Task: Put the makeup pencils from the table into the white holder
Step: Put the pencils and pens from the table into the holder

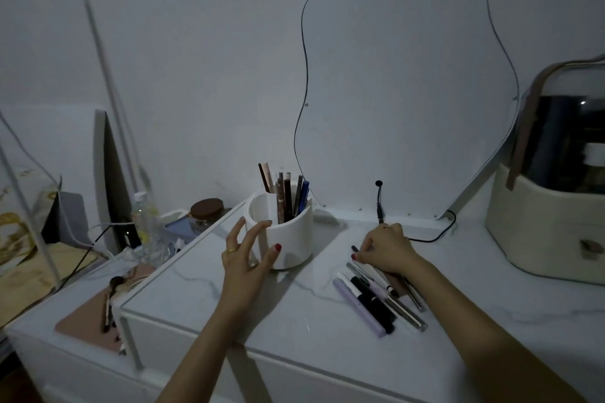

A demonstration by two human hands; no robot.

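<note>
your left hand [244,252] is spread, fingers straight, at the near side of the white holder [288,232]; contact cannot be confirmed. the holder stands upright on the marble table [229,298], several pencils [288,198] already standing in its rear compartment. your right hand [386,247] is curled down over the far end of the loose makeup pencils [376,299] lying right of the holder, pinching a dark one [355,249].

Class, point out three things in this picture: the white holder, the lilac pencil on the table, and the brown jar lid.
white holder [291,239], head view: front of its outer wall.
lilac pencil [359,307], head view: middle of its barrel.
brown jar lid [207,207], head view: centre of its top.
</note>
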